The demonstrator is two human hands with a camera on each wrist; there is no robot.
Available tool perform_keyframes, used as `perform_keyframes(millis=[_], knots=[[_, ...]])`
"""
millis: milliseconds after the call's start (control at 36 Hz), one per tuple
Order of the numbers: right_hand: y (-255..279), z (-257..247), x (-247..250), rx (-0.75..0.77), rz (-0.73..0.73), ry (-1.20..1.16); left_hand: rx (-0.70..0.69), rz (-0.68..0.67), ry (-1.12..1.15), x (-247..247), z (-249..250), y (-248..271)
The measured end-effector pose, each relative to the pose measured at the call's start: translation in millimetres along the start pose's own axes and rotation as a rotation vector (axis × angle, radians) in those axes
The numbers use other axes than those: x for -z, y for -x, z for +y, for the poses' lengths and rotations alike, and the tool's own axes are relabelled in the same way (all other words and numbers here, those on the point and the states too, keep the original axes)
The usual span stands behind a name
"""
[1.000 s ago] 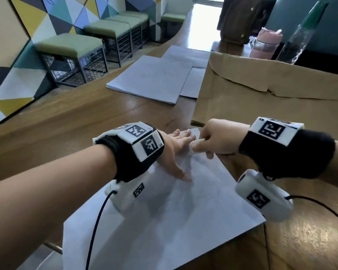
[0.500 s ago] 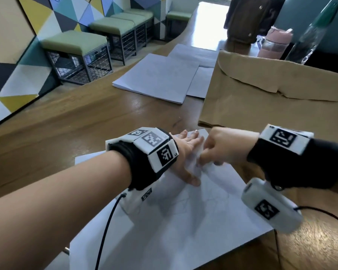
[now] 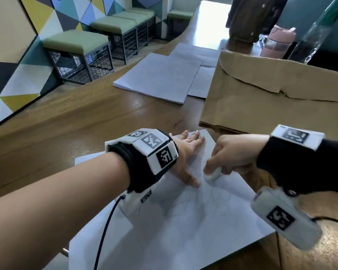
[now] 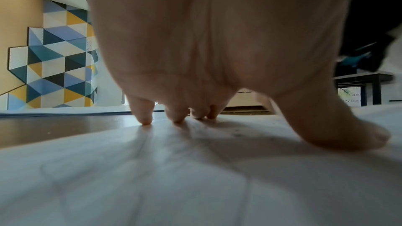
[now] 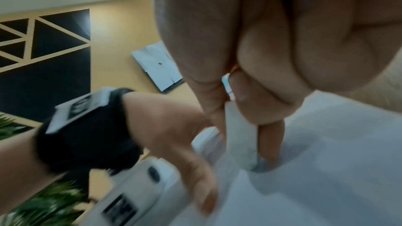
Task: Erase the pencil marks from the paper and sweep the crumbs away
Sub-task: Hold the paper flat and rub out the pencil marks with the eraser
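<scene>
A white sheet of paper [image 3: 193,227] with faint pencil lines lies on the wooden table [image 3: 70,133]. My left hand [image 3: 187,154] lies flat on the sheet's far part, fingers spread and thumb out, pressing it down; the left wrist view shows its fingertips [image 4: 145,118] on the paper [image 4: 195,178]. My right hand [image 3: 230,154] pinches a white eraser [image 3: 213,175], whose tip touches the sheet just right of the left thumb. In the right wrist view the eraser [image 5: 241,143] sits between thumb and fingers, its end on the paper [image 5: 326,161]. A few dark specks lie near the left fingertips.
A large brown envelope [image 3: 277,98] lies just beyond the right hand. Stacks of white paper [image 3: 158,76] sit farther back on the table. A pink bottle [image 3: 277,40] and a clear bottle [image 3: 316,34] stand at the far right. Green-topped stools [image 3: 76,53] line the patterned wall.
The right hand has drawn the eraser toward me, from near the left fingertips to beside the left thumb. The left hand stays pressed on the sheet.
</scene>
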State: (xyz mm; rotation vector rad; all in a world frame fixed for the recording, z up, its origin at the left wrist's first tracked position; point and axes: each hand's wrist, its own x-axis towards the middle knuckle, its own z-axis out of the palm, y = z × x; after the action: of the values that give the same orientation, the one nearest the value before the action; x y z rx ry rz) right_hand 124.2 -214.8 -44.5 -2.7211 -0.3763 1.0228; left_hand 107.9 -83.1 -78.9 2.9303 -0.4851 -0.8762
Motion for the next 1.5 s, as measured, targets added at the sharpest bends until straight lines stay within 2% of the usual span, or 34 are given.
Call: perform_keyframes(millis=[83, 167, 250, 333, 417, 472, 528, 583, 667, 694, 750, 861, 944, 1083, 1139, 1222, 1305, 1361, 1417, 1472, 1500], knots=[[-12.0, -3.9, 10.6, -0.024, 0.132, -0.089, -0.009, 0.007, -0.004, 1.0, 0.5, 3.0], [-13.3, -0.7, 7.3, -0.004, 0.201, -0.100, -0.005, 0.017, -0.016, 0.8, 0.3, 3.2], [-0.6, 5.3, -6.3, 0.028, 0.091, -0.041, 0.007, 0.011, -0.026, -0.3, -0.5, 0.6], [7.5, 6.4, -9.4, -0.006, -0.030, -0.040, 0.010, -0.008, -0.032, 0.0, 0.2, 0.0], [-4.7, 4.0, 3.7, -0.048, 0.091, -0.085, 0.002, -0.005, -0.022, 1.3, 1.1, 3.2], [-13.1, 3.0, 10.4, -0.046, 0.179, -0.185, -0.006, 0.001, -0.019, 1.7, 1.5, 5.1], [-14.2, 5.9, 7.9, -0.019, 0.229, -0.186, -0.006, 0.000, -0.022, 2.1, 1.4, 5.6], [-5.7, 8.0, -2.4, 0.027, 0.176, -0.107, 0.002, -0.008, -0.021, 1.9, 1.5, 5.0], [10.6, 6.8, -15.2, 0.057, -0.031, -0.024, 0.005, -0.012, -0.016, 1.6, 2.9, 3.3], [11.8, 6.5, -14.6, 0.053, -0.060, -0.025, 0.004, -0.013, -0.014, 1.7, 3.0, 2.7], [5.3, 5.7, -6.8, 0.018, -0.032, -0.085, 0.003, -0.022, -0.013, 2.2, 2.1, 2.9], [-15.2, 5.4, 12.8, -0.056, 0.146, -0.285, -0.011, -0.016, -0.009, 1.9, 0.2, 3.5], [-15.3, 7.6, 5.5, -0.032, 0.192, -0.229, -0.009, -0.013, -0.007, 1.4, -0.3, 3.3], [4.8, 7.0, -13.1, 0.030, -0.064, -0.117, 0.007, -0.021, 0.001, 0.3, 0.2, 0.9], [1.0, 4.9, -7.1, 0.000, -0.043, -0.153, 0.007, -0.020, 0.004, 0.6, 1.0, 2.2], [-15.5, 3.6, 8.6, -0.032, 0.091, -0.260, -0.005, -0.017, 0.005, 2.1, 0.5, 4.7], [-20.7, 4.1, 9.2, -0.015, 0.160, -0.304, -0.007, -0.015, 0.002, 2.5, 0.2, 5.2], [-11.9, 5.9, -0.9, 0.023, 0.130, -0.186, -0.001, -0.015, 0.002, 2.0, 0.8, 4.4], [0.8, 6.4, -11.3, 0.052, 0.005, -0.089, 0.007, -0.017, -0.004, 1.1, 1.6, 2.9], [6.8, 6.3, -12.6, 0.042, -0.079, -0.081, 0.009, -0.021, -0.004, 0.5, 2.5, 1.5], [5.6, 5.4, -10.0, 0.025, -0.073, -0.105, 0.009, -0.019, -0.001, 0.6, 2.6, 1.6]])
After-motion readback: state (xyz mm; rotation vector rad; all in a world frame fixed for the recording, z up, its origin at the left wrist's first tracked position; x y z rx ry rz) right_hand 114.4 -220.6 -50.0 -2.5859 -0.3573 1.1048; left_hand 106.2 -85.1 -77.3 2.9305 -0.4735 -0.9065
